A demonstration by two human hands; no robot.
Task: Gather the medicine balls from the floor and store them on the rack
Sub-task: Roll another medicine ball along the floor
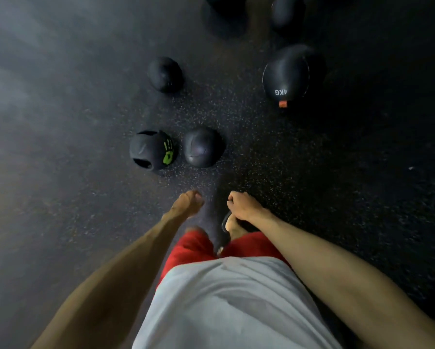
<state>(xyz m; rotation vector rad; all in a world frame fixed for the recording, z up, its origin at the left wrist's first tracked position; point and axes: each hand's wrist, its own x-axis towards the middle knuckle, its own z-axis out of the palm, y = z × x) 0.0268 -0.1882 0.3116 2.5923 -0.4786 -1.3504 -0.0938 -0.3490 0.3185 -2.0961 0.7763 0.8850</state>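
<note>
Left hand [188, 203] and right hand [242, 206] hang empty, fingers loosely curled. Plain black ball [203, 147] on the floor [274, 159] dead ahead, nearer the left hand; green-handprint ball [153, 150] just beside it.

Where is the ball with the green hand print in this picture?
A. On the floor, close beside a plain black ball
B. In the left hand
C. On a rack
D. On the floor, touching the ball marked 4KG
A: the ball with the green hand print lies on the floor close beside a plain black ball, well apart from the 4KG ball.
</note>
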